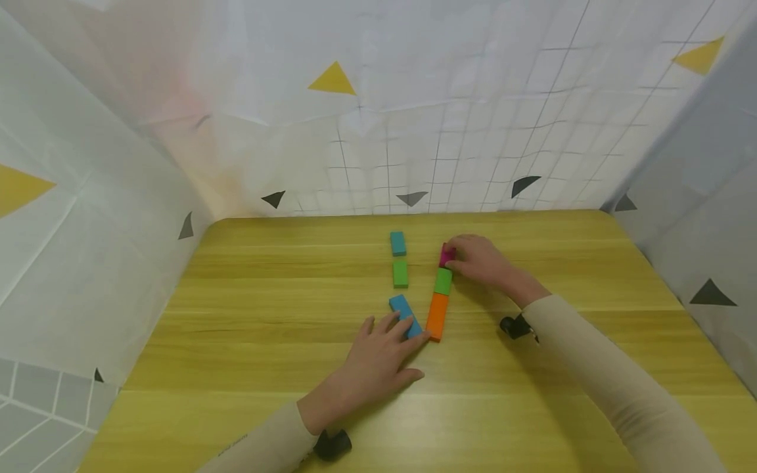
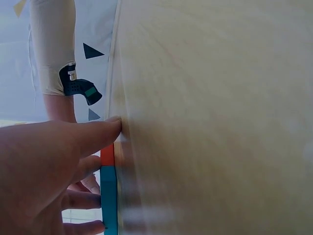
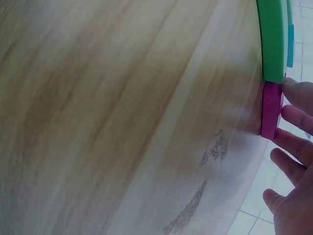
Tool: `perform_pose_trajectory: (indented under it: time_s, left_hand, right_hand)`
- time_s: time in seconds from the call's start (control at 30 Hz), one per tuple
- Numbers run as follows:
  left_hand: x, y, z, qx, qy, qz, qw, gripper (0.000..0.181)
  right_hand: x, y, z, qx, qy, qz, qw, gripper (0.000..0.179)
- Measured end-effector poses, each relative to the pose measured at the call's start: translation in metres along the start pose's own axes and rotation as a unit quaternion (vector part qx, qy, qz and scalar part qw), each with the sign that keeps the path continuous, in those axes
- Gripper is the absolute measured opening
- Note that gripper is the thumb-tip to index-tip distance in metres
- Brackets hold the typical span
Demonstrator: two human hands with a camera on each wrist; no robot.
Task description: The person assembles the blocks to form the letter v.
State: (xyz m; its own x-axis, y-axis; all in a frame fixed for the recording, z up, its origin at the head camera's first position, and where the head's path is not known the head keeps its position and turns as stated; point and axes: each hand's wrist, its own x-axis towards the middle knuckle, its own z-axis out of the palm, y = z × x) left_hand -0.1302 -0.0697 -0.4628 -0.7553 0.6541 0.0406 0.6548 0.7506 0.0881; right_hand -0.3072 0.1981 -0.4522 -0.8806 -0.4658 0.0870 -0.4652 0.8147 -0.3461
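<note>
My left hand [image 1: 378,361] lies over a blue block [image 1: 398,302], fingers spread and fairly straight. Its fingertips touch the block's top and side, and one reaches the near end of an orange block [image 1: 437,316]. In the left wrist view the thumb stands apart from the blue block [image 2: 109,200]. A green block [image 1: 443,281] continues the line beyond the orange one. At that line's far end, my right hand [image 1: 481,259] pinches a magenta block [image 1: 444,256] between thumb and fingers. The right wrist view has the magenta block [image 3: 270,110] right against the green block [image 3: 272,39].
Left of that line, a second green block [image 1: 400,274] and a teal block [image 1: 398,243] form another row with small gaps. All lie on a wood-grain table [image 1: 248,315]. White sheeting [image 1: 248,151] with triangles and grid lines stands behind and at both sides.
</note>
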Motion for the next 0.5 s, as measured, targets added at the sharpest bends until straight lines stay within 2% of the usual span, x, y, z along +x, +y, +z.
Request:
perform_pose_trajectory:
  time_s: [0.5]
  left_hand:
    - [0.0000, 0.0005, -0.0012, 0.003, 0.002, 0.002, 1.0000, 0.065]
  right_hand:
    - [0.0004, -0.0002, 0.0008, 0.005, 0.003, -0.001, 1.0000, 0.017]
